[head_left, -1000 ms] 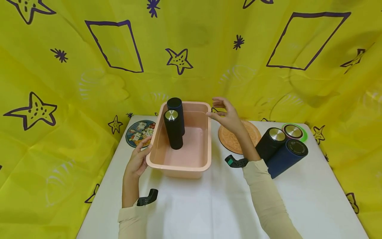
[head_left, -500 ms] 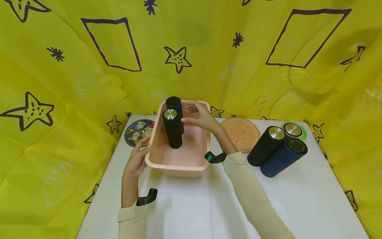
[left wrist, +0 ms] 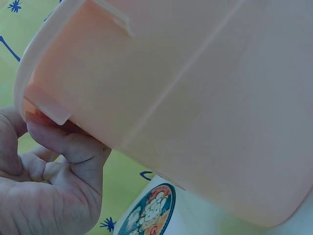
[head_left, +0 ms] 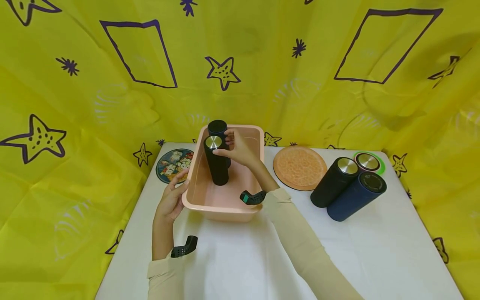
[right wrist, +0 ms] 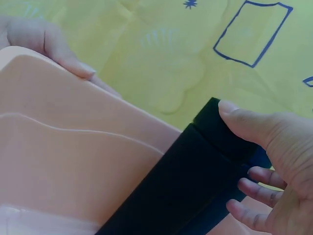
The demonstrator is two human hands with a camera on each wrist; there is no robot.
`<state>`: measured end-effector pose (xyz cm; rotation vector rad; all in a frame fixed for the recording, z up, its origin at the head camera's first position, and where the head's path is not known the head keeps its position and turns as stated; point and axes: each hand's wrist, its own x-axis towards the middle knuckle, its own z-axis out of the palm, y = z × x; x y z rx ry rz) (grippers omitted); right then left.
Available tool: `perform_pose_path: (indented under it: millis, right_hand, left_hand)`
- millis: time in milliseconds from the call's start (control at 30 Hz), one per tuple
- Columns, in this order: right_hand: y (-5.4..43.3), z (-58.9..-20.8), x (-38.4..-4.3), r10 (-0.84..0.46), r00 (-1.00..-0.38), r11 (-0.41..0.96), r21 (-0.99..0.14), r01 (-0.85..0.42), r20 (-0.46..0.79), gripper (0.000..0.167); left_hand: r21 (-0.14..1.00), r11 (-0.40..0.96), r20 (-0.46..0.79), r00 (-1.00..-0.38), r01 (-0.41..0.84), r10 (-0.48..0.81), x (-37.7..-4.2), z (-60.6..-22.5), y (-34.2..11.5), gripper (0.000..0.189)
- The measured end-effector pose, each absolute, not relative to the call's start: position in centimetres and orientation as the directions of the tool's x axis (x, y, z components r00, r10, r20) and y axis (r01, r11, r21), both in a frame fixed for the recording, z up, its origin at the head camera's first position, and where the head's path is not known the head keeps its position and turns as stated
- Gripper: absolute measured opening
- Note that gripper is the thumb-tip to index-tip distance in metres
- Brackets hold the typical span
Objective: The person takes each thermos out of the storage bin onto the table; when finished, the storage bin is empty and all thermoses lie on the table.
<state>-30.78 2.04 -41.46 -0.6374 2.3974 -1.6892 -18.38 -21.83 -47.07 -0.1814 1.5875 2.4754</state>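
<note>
Yellow cloth printed with purple starfish backs a white table. Just right of centre in the right wrist view, a black flask with a silver-topped cap stands inside a pink plastic tub, near its left wall. Against its cap lies the thumb of the right hand, fingers partly curled beside it; whether they grip is unclear. Just behind stands a dark-capped blue flask. With thumb over the rim and fingers beneath, the left hand pinches the tub's left side. Left of the tub lies a food-printed round mat; to the right, an orange round mat, then a second black flask, a second blue flask and a third silver-topped one.
</note>
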Motion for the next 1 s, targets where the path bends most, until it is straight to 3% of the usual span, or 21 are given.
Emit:
perform_pose_path:
  millis: [333,1000]
  right_hand:
    - [1.2,-43.1,-30.7,-0.389,-0.915,0.309,-0.921,-0.236,0.104,0.077]
    - [0.2,-44.0,-31.1,-0.401,-0.904,0.414,-0.851,-0.323,0.148,0.087]
  left_hand:
    - [0.889,-0.405,-0.193,-0.977,-0.215,0.096,-18.4,-47.0,-21.7,0.045]
    - [0.895,-0.374,-0.225,-0.97,-0.243,0.091,-18.2,-47.0,-21.9,0.046]
